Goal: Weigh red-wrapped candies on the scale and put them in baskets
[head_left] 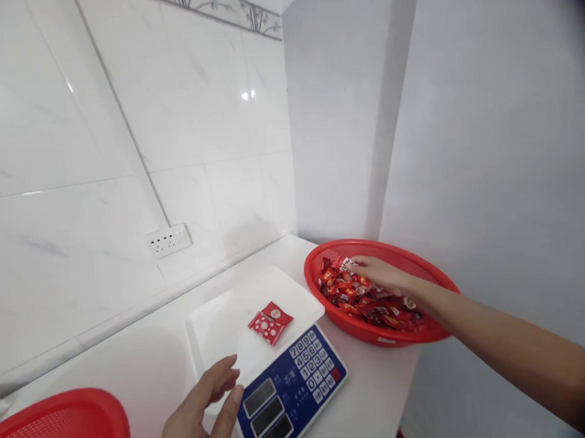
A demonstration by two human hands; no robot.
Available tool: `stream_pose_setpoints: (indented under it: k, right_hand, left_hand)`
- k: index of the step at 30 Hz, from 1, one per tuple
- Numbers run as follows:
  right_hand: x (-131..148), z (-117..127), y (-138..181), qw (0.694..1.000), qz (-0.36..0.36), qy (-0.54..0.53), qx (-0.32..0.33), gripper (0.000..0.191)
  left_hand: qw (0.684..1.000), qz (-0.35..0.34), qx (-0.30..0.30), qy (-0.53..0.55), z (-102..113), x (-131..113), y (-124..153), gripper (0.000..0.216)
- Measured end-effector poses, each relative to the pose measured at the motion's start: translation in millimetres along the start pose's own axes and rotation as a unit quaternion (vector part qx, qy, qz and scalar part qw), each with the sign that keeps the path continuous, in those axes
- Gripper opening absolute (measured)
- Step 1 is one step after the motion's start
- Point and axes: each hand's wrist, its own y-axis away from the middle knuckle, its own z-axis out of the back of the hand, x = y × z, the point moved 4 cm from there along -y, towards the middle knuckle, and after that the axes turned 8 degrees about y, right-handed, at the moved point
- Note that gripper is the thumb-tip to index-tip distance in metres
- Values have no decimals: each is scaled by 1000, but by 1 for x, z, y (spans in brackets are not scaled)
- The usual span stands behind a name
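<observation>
My left hand (200,412) is held over the front left of the digital scale (289,396), thumb and fingers apart, with nothing in it. Two small red packets (271,322), one with white dots, lie overlapping on the scale's white pan (229,317). Over at the right, my right hand (376,272) reaches into a red plastic basket (379,243). Its fingertips are closed on a small red-and-white packet (346,263). Below that hand, many red, orange and dark wrapped packets (358,298) fill the basket's bottom.
A second red basket (57,429) stands at the lower left, cut off by the frame. The white table (355,401) meets a tiled wall behind and a plain wall at the right. A power socket (170,240) is on the tiled wall.
</observation>
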Motion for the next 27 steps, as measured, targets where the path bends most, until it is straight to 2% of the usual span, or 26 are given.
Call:
stream_pose_setpoints:
  k: [3,6,10,14,17,22,27]
  right_hand:
    - [28,-19,8,996,80,-19,32,28]
    - [57,-45,14,986,154,28,58,26]
    - [85,-90,15,974,180,105,90,28]
    - [109,-130,17,958,236,95,130,23]
    - [122,-148,17,952,253,81,150,32]
    - [121,-146,14,957,246,100,119,36]
    - [97,-116,11,970,188,117,101,26]
  left_hand:
    - [1000,-12,6,-7,2,-1,0,37]
    - [999,-24,35,-28,3,-3,0,37]
    - [998,-16,46,-37,5,-6,2,39]
    - [1000,-9,23,-13,6,-9,5,38]
    - [1000,-4,23,-13,6,-10,5,38]
    - [1000,15,12,-7,9,-12,6,40]
    - [999,31,13,-6,9,-13,6,39]
